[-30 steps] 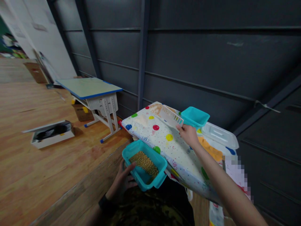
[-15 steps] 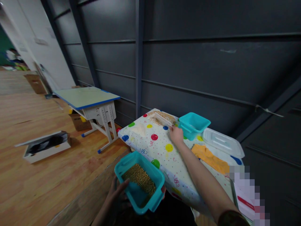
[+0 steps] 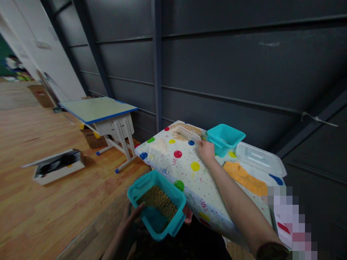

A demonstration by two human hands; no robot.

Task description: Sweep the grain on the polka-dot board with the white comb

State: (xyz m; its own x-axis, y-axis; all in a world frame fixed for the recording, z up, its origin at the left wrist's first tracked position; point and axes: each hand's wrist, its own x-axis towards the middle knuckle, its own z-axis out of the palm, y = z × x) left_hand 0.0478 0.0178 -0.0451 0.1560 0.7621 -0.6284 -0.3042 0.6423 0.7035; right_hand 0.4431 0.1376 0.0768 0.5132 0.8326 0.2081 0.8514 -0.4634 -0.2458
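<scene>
My left hand (image 3: 131, 220) supports a teal plastic container (image 3: 177, 220) in front of the table's near edge, its thumb over the rim. Round tan beans (image 3: 159, 200) lie in the container, banked toward its far side. Stretched out over the table, my right hand (image 3: 206, 151) grips one end of a long, thin white plastic strip (image 3: 189, 133), too small to identify further. The strip stands on edge against a spread of fine tan grains (image 3: 177, 135) at the table's far corner. A paler powdery patch (image 3: 159, 145) lies nearer me.
A second teal container (image 3: 226, 136) stands right of my right hand. Beside it are a clear lid (image 3: 260, 159) and an orange cloth (image 3: 245, 178) on the balloon-print tablecloth (image 3: 187, 177). A dark panel wall (image 3: 217, 65) rises behind. A desk (image 3: 100, 110) and open white box (image 3: 58, 168) are left.
The held container has shifted slightly left and up in view. My right hand keeps its grip on the white strip by the grains, with little movement. The view has turned slightly.
</scene>
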